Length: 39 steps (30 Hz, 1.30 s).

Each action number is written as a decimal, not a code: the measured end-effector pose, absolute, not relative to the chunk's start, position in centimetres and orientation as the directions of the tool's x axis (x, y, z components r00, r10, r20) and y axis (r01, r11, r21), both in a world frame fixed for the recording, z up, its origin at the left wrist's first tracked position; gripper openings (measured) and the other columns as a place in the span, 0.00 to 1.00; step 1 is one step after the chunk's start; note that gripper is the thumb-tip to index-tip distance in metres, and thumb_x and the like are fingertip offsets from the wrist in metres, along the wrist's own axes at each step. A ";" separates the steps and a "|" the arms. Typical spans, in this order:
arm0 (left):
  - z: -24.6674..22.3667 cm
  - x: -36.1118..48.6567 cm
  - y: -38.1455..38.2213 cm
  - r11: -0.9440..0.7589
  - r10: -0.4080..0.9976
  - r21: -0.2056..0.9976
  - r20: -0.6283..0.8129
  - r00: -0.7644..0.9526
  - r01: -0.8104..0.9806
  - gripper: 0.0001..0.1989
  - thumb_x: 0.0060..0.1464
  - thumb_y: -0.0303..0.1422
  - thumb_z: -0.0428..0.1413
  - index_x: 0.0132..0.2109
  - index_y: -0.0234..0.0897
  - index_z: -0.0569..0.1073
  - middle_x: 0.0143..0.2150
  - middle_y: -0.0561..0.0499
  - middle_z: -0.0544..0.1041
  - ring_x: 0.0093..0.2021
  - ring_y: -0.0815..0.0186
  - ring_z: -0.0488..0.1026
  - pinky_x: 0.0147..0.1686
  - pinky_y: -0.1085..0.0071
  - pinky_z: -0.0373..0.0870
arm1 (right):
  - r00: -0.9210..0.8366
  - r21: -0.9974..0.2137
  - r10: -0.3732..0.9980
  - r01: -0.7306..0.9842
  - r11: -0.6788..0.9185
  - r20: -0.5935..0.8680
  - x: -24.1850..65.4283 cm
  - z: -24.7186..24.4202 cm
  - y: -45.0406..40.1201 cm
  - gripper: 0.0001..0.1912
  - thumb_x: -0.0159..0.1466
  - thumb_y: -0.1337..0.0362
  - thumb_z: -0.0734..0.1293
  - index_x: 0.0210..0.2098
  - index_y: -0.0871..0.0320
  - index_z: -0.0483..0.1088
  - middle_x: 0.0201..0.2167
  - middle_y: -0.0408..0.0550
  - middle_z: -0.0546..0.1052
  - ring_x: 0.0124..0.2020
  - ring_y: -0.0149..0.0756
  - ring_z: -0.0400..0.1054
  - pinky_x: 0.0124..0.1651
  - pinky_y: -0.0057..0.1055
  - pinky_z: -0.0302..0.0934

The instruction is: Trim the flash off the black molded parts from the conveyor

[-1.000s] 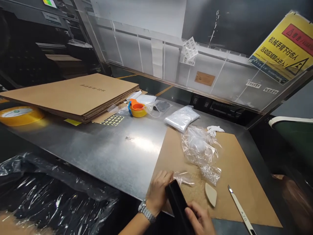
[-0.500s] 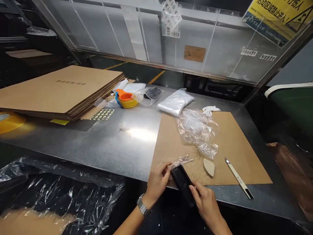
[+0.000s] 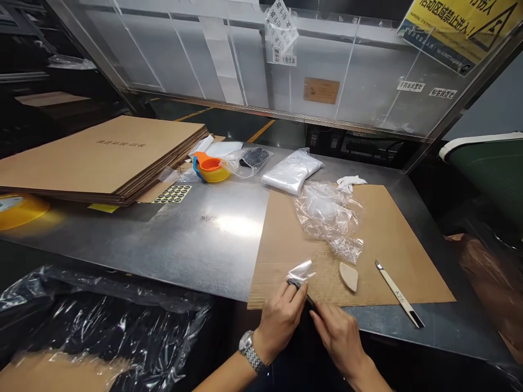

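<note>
A dark, narrow object is held between my two hands at the front edge of the cardboard sheet. My left hand, with a metal watch at the wrist, is closed on its upper end, where a bit of clear film sticks up. My right hand grips its lower right side. Most of the object is hidden by the hands. A beige wedge-shaped pad and a white-handled knife marked A26 lie to the right. Crumpled clear plastic rests behind.
Flat cardboard is stacked at the left, near tape rolls and a sticker sheet. A bagged white bundle and a white glove lie at the back. A black plastic-lined bin stands front left.
My left hand has moved right and over the object's upper end. The black object has turned from its broad face to a narrow edge, and the film now stands up above the fingers.
</note>
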State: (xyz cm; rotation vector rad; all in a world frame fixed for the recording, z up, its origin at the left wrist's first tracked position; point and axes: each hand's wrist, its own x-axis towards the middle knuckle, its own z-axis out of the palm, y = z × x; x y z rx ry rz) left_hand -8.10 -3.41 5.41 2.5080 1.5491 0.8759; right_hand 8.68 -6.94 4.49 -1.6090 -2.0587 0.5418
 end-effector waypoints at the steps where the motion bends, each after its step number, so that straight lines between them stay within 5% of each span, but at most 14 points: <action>1: 5.4 -8.3 -3.3 -0.496 0.834 0.324 0.436 0.339 0.806 0.14 0.61 0.29 0.45 0.50 0.37 0.71 0.28 0.50 0.73 0.30 0.63 0.69 0.29 0.69 0.67 | -0.180 -0.595 0.978 0.777 0.206 0.104 8.7 4.5 -6.8 0.19 0.67 0.55 0.53 0.38 0.58 0.71 0.27 0.50 0.76 0.28 0.37 0.71 0.30 0.28 0.57; 5: 5.0 -9.5 -2.7 -0.436 0.843 0.292 0.465 0.272 0.851 0.16 0.61 0.27 0.42 0.51 0.32 0.70 0.26 0.49 0.72 0.28 0.62 0.69 0.26 0.68 0.67 | -0.080 -0.683 0.996 0.726 0.083 0.036 8.2 4.3 -6.0 0.17 0.68 0.57 0.53 0.30 0.58 0.66 0.16 0.41 0.71 0.16 0.30 0.65 0.20 0.23 0.53; 10: 4.3 -9.4 -3.1 -0.441 0.817 0.299 0.523 0.241 0.846 0.15 0.61 0.25 0.42 0.51 0.30 0.68 0.31 0.47 0.76 0.31 0.65 0.73 0.30 0.71 0.69 | -0.028 -0.731 0.999 0.681 0.037 0.025 6.9 3.8 -5.4 0.20 0.68 0.55 0.51 0.27 0.58 0.62 0.13 0.40 0.69 0.14 0.29 0.63 0.16 0.22 0.51; 17: 6.2 -7.6 -3.5 -0.524 0.769 0.256 0.553 0.321 0.813 0.14 0.61 0.27 0.43 0.47 0.30 0.70 0.25 0.50 0.74 0.25 0.64 0.71 0.25 0.69 0.66 | -0.075 -0.690 0.992 0.713 0.125 0.103 6.6 4.9 -5.4 0.22 0.65 0.51 0.52 0.39 0.60 0.69 0.27 0.55 0.77 0.29 0.44 0.73 0.30 0.31 0.61; 21: 7.2 -7.4 -3.3 -0.548 0.758 0.252 0.553 0.345 0.798 0.13 0.61 0.28 0.44 0.47 0.33 0.71 0.24 0.51 0.73 0.23 0.65 0.70 0.23 0.70 0.65 | -0.017 -0.718 0.998 0.694 0.058 0.063 7.4 6.0 -4.3 0.22 0.68 0.57 0.49 0.52 0.64 0.61 0.17 0.44 0.73 0.17 0.36 0.69 0.22 0.27 0.58; 28: 8.0 -7.0 -2.8 -0.571 0.774 0.402 0.553 0.307 0.716 0.14 0.61 0.30 0.43 0.40 0.36 0.73 0.26 0.49 0.78 0.25 0.66 0.75 0.24 0.73 0.68 | -0.026 -0.691 0.997 0.720 0.066 0.069 9.8 11.8 -3.1 0.16 0.65 0.60 0.55 0.30 0.53 0.72 0.20 0.43 0.73 0.21 0.33 0.68 0.25 0.25 0.54; 31: 10.7 -6.4 -1.5 -0.535 0.834 0.535 0.460 0.305 0.654 0.11 0.59 0.33 0.48 0.42 0.38 0.74 0.25 0.52 0.79 0.23 0.66 0.76 0.20 0.76 0.68 | -0.097 -0.716 0.994 0.691 0.098 0.043 11.6 15.1 -3.5 0.14 0.65 0.62 0.56 0.33 0.52 0.73 0.20 0.41 0.73 0.22 0.31 0.66 0.27 0.25 0.54; 35: 14.7 -4.8 0.2 -0.557 0.824 0.641 0.348 0.447 0.528 0.08 0.55 0.31 0.52 0.36 0.44 0.76 0.21 0.58 0.78 0.19 0.68 0.74 0.15 0.78 0.66 | -0.199 -0.866 0.977 0.498 0.037 -0.073 14.7 16.8 -5.2 0.16 0.63 0.60 0.59 0.49 0.52 0.67 0.21 0.39 0.71 0.21 0.28 0.62 0.25 0.24 0.54; 39: 15.6 -2.2 0.4 -0.732 0.660 0.590 0.493 0.567 0.339 0.09 0.55 0.33 0.52 0.42 0.48 0.74 0.23 0.59 0.79 0.21 0.67 0.76 0.15 0.79 0.68 | -0.024 -0.980 0.980 -0.020 -0.199 -0.199 16.2 14.2 -7.9 0.28 0.60 0.43 0.57 0.48 0.58 0.65 0.13 0.34 0.64 0.10 0.23 0.50 0.14 0.20 0.44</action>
